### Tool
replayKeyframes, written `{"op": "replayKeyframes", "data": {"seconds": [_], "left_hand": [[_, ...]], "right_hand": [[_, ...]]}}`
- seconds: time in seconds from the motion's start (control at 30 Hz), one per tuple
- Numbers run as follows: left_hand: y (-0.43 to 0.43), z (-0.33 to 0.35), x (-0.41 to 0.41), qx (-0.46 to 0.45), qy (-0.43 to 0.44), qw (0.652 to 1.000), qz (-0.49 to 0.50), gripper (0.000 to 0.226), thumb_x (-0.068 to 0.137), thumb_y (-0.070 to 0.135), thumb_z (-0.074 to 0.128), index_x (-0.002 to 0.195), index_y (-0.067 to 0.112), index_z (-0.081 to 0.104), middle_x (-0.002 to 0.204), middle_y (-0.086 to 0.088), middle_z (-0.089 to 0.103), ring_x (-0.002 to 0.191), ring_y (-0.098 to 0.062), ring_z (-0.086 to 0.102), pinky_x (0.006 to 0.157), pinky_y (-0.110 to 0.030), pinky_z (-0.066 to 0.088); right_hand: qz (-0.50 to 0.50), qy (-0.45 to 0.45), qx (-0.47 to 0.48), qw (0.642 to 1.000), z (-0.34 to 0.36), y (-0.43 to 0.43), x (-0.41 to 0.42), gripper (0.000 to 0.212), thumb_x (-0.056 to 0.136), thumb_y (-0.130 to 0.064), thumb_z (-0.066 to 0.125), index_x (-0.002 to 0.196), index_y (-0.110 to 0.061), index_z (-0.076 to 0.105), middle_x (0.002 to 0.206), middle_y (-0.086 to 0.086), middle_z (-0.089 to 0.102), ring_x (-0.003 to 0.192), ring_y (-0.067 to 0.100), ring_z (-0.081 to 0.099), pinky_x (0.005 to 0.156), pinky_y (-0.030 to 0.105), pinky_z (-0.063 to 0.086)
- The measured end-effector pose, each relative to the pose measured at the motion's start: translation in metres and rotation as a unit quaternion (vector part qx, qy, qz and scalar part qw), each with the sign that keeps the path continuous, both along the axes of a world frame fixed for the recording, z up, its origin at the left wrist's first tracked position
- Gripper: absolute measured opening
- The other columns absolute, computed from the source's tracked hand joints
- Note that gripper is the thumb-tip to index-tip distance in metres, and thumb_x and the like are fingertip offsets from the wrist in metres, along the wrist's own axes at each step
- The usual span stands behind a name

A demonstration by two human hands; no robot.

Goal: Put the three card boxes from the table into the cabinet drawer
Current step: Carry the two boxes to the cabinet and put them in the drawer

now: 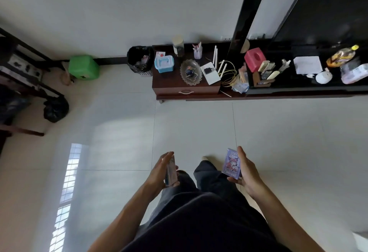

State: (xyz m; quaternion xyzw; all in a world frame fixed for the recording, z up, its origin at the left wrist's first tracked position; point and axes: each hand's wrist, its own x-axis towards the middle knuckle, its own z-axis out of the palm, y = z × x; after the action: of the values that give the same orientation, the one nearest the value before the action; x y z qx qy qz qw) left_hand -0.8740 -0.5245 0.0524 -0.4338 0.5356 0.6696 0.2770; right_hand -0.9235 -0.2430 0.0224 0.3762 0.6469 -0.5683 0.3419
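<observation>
My left hand (159, 172) is shut on a pale card box (170, 171), seen edge-on; whether it is one box or two stacked I cannot tell. In my right hand (248, 174) I hold a purple card box (231, 165) with a cartoon figure on its face. Both hands hang over the white tiled floor, above my dark trousers. Ahead stands the low dark-wood cabinet (171, 81); its drawer (186, 91) with a curved metal handle is closed.
On the cabinet top lie a blue-lidded box (164, 64), a glass dish (190, 72), a white router (211, 72) and cables. A black bin (139, 60) and a green stool (83, 67) stand to its left; a black TV stand (306, 89) with clutter is on the right.
</observation>
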Motion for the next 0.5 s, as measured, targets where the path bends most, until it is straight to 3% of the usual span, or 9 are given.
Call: {"op": "replayKeyframes", "data": {"seconds": [0.1,0.2,0.3,0.4,0.5], "left_hand": [[-0.003,0.003,-0.03,-0.004,0.0,1.0,0.031,0.05,0.088,0.056,0.055,0.129,0.027,0.051,0.115,-0.017,0.062,0.108,-0.032,0.062,0.092,-0.054,0.054],[-0.01,0.0,-0.056,0.007,-0.004,0.996,0.088,0.051,0.088,0.055,0.056,0.127,0.022,0.053,0.116,-0.019,0.064,0.104,-0.032,0.065,0.083,-0.05,0.059],[-0.021,-0.005,-0.085,0.027,-0.005,0.993,0.117,0.043,0.091,0.057,0.05,0.119,0.024,0.053,0.092,-0.009,0.078,0.086,-0.025,0.076,0.071,-0.044,0.06],[-0.038,-0.015,-0.118,0.052,-0.008,0.989,0.135,0.043,0.093,0.059,0.044,0.111,0.022,0.057,0.076,-0.003,0.079,0.074,-0.021,0.077,0.09,-0.057,0.053],[-0.058,-0.016,-0.162,0.06,-0.011,0.988,0.142,0.039,0.093,0.059,0.043,0.117,0.03,0.056,0.082,-0.005,0.08,0.082,-0.024,0.077,0.089,-0.056,0.053]], "right_hand": [[0.024,-0.005,-0.006,1.0,0.003,-0.004,-0.044,0.065,0.096,-0.07,0.04,0.124,-0.018,0.066,0.106,0.013,0.077,0.086,0.028,0.077,0.058,0.031,0.059],[0.027,-0.001,-0.016,1.0,0.003,-0.014,-0.085,0.062,0.095,-0.071,0.042,0.114,-0.018,0.069,0.092,0.01,0.08,0.073,0.024,0.079,0.055,0.03,0.058],[0.042,0.016,0.006,0.999,0.001,-0.029,-0.124,0.065,0.093,-0.075,0.038,0.105,-0.019,0.07,0.073,0.003,0.078,0.065,0.023,0.077,0.062,0.037,0.06],[0.047,0.032,0.017,0.998,-0.005,-0.049,-0.163,0.066,0.092,-0.076,0.038,0.102,-0.019,0.07,0.069,0.0,0.077,0.061,0.02,0.076,0.052,0.033,0.059],[0.054,0.013,0.03,0.998,-0.008,-0.069,-0.203,0.063,0.094,-0.074,0.039,0.103,-0.019,0.07,0.074,0.003,0.078,0.057,0.016,0.076,0.051,0.03,0.059]]}}
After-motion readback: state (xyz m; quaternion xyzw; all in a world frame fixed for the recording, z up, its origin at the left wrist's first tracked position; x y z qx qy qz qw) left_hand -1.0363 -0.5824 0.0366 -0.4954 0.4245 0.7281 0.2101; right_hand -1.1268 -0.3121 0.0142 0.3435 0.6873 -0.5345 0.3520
